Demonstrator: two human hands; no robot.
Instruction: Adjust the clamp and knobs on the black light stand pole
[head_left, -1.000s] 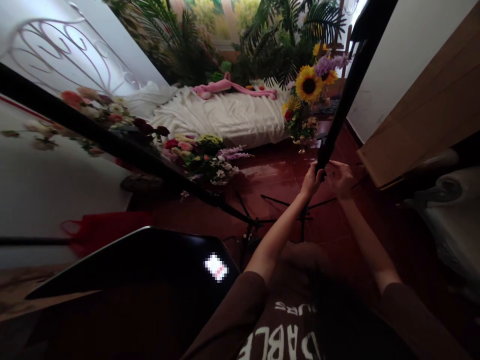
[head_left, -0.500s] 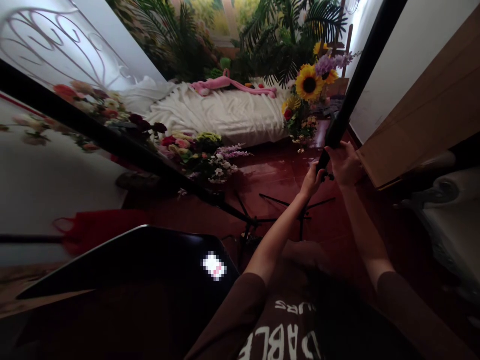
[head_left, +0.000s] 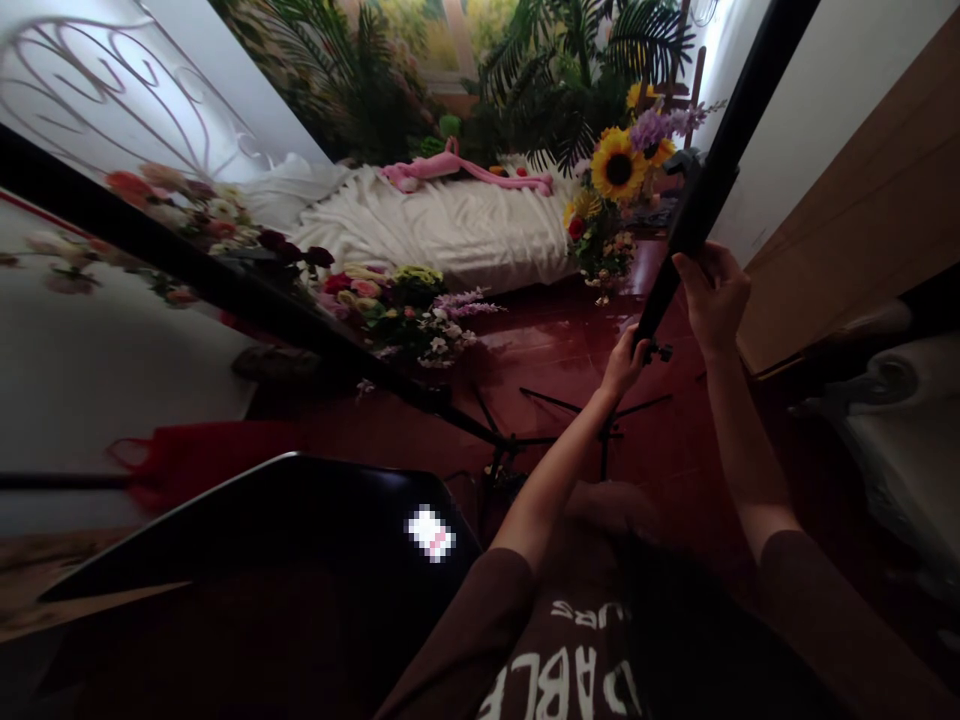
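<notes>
Fingers of the left hand [head_left: 626,362] and right hand [head_left: 712,298] close around a slim black metal stand pole [head_left: 697,222]; a loose grip could let it topple.

— Where does the black pole [head_left: 705,200] end?
— Past the top edge; its upper end is cut off.
— Does the right hand [head_left: 712,298] close round it?
— Can't tell; the fingers hide the far side.
— And the lit patch [head_left: 431,533] on the black panel [head_left: 225,535]?
— Too blurred to make out.
— The lettering [head_left: 559,690] on the brown shirt [head_left: 577,620]?
— Cut off by the bottom edge.
— The red bag [head_left: 180,465]?
— Partly hidden behind the panel.
</notes>
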